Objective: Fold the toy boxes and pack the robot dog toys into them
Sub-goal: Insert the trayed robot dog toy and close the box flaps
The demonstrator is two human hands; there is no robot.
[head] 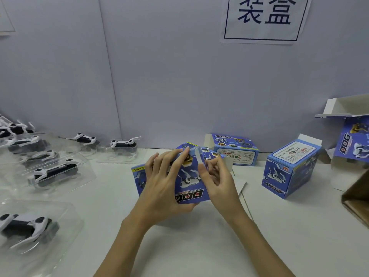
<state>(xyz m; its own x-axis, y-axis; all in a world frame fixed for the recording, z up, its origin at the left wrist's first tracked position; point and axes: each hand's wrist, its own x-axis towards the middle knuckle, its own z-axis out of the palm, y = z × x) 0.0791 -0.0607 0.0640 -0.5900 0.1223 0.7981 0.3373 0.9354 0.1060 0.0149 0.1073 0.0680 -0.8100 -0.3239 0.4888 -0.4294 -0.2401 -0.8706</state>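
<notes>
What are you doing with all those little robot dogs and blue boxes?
A person is folding a blue toy box above the white table. The left hand holds the box while the right hand pinches a flap at its top. Robot dog toys in clear trays wait on the left, not packed yet. More folded boxes stand on the right, near the wall.

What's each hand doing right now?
Left hand: gripping the blue toy box.
Right hand: pinching the box's end flap.
</notes>
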